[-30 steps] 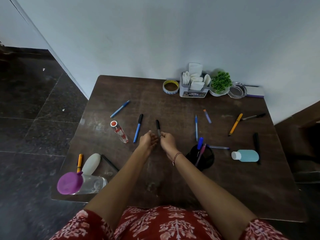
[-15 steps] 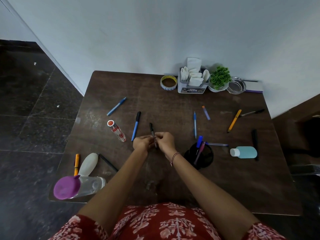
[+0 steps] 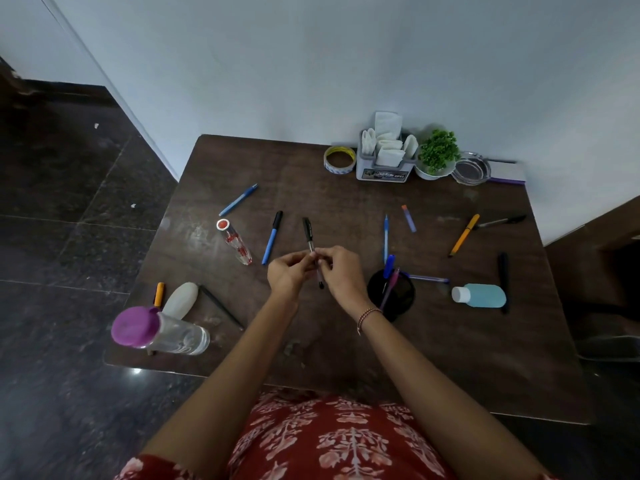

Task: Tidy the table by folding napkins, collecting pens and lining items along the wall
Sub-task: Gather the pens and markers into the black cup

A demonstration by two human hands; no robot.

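Left hand (image 3: 289, 275): over the middle of the table, fingers curled and pinching the barrel of the black-capped clear plastic pen (image 3: 307, 233).
Right hand (image 3: 341, 271): beside the left, fingertips pinched on the same barrel from the other side.
Pen position: lifted, roughly in line with the view; cap end points toward the wall, tip end hangs below the fingers.
Step in hand: likely checking or seating the cap before the pen goes in the cup.
Doing it well: keep one hand firm on the barrel and press the cap straight on. Then pass the pen to the right hand and drop it tip down into the cup just beside that wrist.
Clear bottle with purple lid (image 3: 162, 332): lies on its side at the near left edge; it looks empty, lid on.
Black round pen cup (image 3: 403, 296): upright, right of the hands, holding a blue pen and a purple one that lean out.
Blue bottle with white cap (image 3: 481, 295): on its side, further right, filled with blue liquid.
Grey napkin holder (image 3: 384, 169): against the wall, stuffed with folded white napkins.
White bowl (image 3: 424, 172): next to the holder, filled with a green plant.
Glass ashtray (image 3: 471, 167): by the wall, nothing seen inside.
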